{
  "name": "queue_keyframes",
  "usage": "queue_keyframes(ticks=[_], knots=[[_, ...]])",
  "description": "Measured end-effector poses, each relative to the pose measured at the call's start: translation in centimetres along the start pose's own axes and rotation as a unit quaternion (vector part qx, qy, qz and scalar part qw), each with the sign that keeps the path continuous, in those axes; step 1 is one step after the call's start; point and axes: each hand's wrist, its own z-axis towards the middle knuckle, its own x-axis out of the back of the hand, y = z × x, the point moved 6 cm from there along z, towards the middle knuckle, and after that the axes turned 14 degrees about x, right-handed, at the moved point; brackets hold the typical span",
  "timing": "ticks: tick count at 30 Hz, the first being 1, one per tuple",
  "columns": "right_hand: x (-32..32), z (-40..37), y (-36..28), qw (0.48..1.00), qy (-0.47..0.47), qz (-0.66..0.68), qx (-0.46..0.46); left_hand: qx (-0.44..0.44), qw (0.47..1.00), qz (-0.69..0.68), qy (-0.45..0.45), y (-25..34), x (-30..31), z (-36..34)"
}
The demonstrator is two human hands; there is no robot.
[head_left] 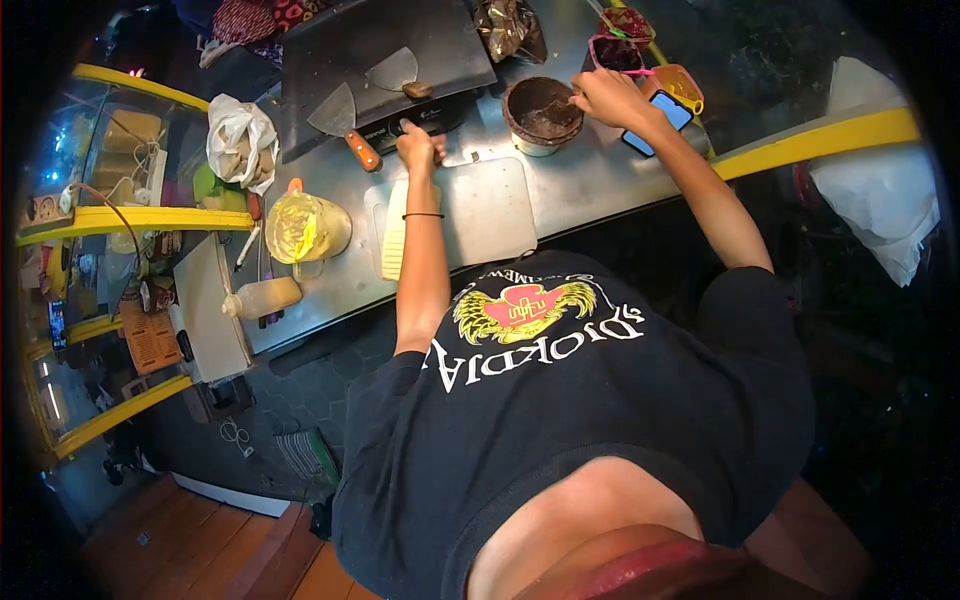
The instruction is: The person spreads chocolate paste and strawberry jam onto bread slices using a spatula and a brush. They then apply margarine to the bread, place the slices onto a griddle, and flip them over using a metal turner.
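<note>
My left hand point(418, 147) is at the black front panel point(440, 116) of the griddle point(330, 60), fingers curled; whatever they grip is hidden. My right hand point(606, 98) has its fingers closed on the right rim of a tub point(540, 148) smeared inside with dark brown, chocolate-like paste. Two metal scrapers lie by the griddle: one with an orange-brown handle point(362, 150), the other with its blade point(392, 70) on the plate. Under my left forearm is a pale ridged strip point(394, 240) on a white cutting board point(490, 205).
A pitcher of yellowish batter point(310, 228) and a squeeze bottle point(262, 297) stand at the left. Behind them sits a white plastic bag point(240, 145). A phone point(660, 122) and an orange container point(680, 88) are at the right. Yellow-framed glass cases point(150, 220) border the counter.
</note>
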Motion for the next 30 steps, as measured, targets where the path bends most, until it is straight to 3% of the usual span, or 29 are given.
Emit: queue_keyframes(ticks=[2,3,5,7,10,12,13,16,17,19,27,29,30], knots=[[0.2,-0.1,0.1,1.0,0.01,0.006,0.014,-0.057,0.983,0.15,0.086,1.0,0.8,-0.4],[0.2,-0.2,0.2,1.0,0.009,0.01,0.016,-0.055,0.983,0.15,0.09,1.2,0.9,-1.2],[0.5,0.2,0.3,1.0,0.02,-0.011,0.013,-0.173,0.903,0.336,0.204,3.4,1.1,-3.9],[0.9,0.4,-0.1,0.999,0.031,-0.008,0.027,-0.126,0.899,0.359,0.219,3.0,1.2,-2.5],[0.9,0.7,-0.3,0.998,0.049,-0.007,0.039,-0.145,0.905,0.331,0.225,1.9,1.5,0.3],[0.6,0.7,0.0,0.998,0.058,-0.005,0.038,-0.134,0.957,0.193,0.168,1.1,1.7,2.3],[0.5,0.7,0.2,0.997,0.068,-0.009,0.039,-0.134,0.957,0.195,0.168,1.2,1.7,2.9],[0.3,0.5,0.4,0.996,0.08,-0.009,0.035,0.023,0.994,-0.103,-0.001,-1.0,0.7,3.8],[0.3,0.3,0.3,0.996,0.086,-0.009,0.032,0.026,0.994,-0.102,0.002,-1.2,0.9,3.5],[0.2,0.0,0.3,0.996,0.088,-0.001,0.034,0.021,0.963,-0.236,-0.126,-0.7,-0.1,4.1],[0.8,-1.1,0.4,0.99,0.129,0.037,0.037,0.024,0.958,-0.274,-0.078,-1.9,-1.2,3.4],[0.7,-1.1,0.7,0.988,0.141,0.039,0.042,-0.092,0.978,-0.185,-0.03,-1.9,-3.2,-0.2],[0.6,-1.2,0.9,0.988,0.145,0.038,0.041,-0.188,0.971,-0.128,-0.067,-2.9,-4.6,-0.8]])
